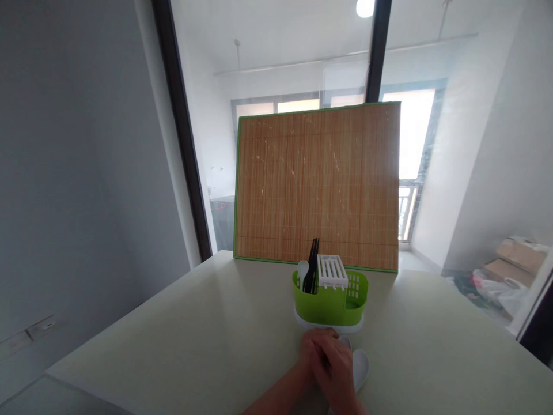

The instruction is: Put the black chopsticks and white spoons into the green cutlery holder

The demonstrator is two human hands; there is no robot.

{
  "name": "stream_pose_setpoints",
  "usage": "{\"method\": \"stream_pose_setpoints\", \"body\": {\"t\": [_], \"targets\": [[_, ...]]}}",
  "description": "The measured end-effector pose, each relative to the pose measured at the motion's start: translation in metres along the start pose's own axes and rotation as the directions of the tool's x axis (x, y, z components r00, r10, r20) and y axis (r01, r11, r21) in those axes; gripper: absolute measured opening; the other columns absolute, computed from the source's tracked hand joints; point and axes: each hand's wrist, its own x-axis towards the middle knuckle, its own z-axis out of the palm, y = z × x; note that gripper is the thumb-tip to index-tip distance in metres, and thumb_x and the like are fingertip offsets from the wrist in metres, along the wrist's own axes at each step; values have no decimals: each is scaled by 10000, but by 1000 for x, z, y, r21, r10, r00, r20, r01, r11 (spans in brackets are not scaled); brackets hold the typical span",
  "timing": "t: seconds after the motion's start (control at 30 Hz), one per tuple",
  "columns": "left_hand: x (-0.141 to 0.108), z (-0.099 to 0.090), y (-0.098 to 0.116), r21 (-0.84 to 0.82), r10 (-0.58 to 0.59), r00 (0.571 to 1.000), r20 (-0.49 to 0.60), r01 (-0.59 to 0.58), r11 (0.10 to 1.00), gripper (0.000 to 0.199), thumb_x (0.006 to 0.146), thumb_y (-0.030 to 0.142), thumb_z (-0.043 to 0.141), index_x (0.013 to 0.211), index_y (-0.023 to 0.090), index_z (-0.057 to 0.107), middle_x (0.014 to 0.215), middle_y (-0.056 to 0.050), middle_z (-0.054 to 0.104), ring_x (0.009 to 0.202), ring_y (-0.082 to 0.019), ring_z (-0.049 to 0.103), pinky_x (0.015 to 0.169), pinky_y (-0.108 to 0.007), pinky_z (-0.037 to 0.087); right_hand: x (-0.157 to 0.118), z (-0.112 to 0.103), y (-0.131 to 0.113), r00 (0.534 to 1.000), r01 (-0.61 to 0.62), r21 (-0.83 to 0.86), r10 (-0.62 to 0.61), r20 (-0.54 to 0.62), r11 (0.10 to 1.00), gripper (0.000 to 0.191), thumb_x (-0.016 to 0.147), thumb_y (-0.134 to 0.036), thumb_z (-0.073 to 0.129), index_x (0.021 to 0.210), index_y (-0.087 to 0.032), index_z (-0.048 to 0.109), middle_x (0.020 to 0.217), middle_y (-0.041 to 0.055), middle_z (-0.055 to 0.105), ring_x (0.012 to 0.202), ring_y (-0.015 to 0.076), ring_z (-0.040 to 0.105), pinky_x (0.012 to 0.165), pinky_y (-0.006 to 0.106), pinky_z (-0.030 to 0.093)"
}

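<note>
My left hand (307,349) and my right hand (334,366) are folded together on the pale table, both with curled fingers. The right lies partly over the left and hides some of its fingers; no object shows in either. Beside my right hand lies a white spoon (360,366), its handle partly covered by the hand. The bowl of another white spoon (345,341) shows just behind my knuckles. Beyond my hands stands a green utensil basket (322,308) on a white base. It holds black chopsticks (311,268), an upright white spoon (302,270) and a white slatted rack (332,271).
A bamboo mat board (317,184) with green edging stands upright at the table's (194,328) far edge. Behind it is a glass partition with dark frames. A grey wall (78,173) rises on the left. Cardboard boxes (518,259) and bags are on the floor at right.
</note>
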Motion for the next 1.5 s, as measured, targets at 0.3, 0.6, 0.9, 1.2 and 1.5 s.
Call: {"method": "stream_pose_setpoints", "body": {"t": [0.3, 0.6, 0.9, 1.2, 1.5], "targets": [[-6, -23, -3, 120, 44, 995, -89, -33, 992, 173, 792, 321, 540, 667, 222, 610, 601, -3, 639, 553, -139, 564, 506, -253, 408, 3, -4, -3, 998, -58, 22, 57, 10, 998, 177, 882, -268, 461, 803, -200, 605, 684, 29, 636, 614, 152, 584, 593, 248, 418], [-24, -101, 14, 181, 124, 907, -403, -54, 982, 212, 860, 359, 447, 771, 202, 558, 608, 28, 609, 502, -82, 497, 512, -195, 353, 3, 2, 5, 960, -280, 24, 280, 6, 960, 303, 878, -407, 468, 1056, -165, 514, 552, -64, 477, 461, 116, 466, 470, 209, 336], [-41, -97, 10, 353, 260, 896, -360, -126, 927, 195, 869, 318, 435, 761, 219, 564, 591, 19, 600, 532, -100, 526, 564, -224, 373, 0, 15, 18, 932, -220, -111, 242, 269, 969, 356, 868, -418, 482, 592, -194, 489, 540, -36, 511, 477, 110, 444, 466, 219, 259], [-1, -161, 45, 381, 317, 738, -596, -87, 920, 221, 841, 373, 475, 759, 203, 590, 553, 38, 577, 493, -78, 497, 545, -193, 371, 5, 7, 14, 923, -286, -4, 276, 267, 958, 302, 874, -410, 464, 1058, -205, 587, 593, -36, 569, 488, 131, 514, 500, 228, 345], [80, -170, 48, 430, 224, 855, -468, -1, 903, 271, 864, 395, 423, 841, 187, 595, 715, -4, 656, 638, -106, 578, 600, -206, 359, 8, 6, 8, 933, -247, 3, 237, 271, 969, 219, 868, -341, 456, 900, -224, 639, 590, -23, 597, 509, 125, 537, 494, 212, 350]]}}
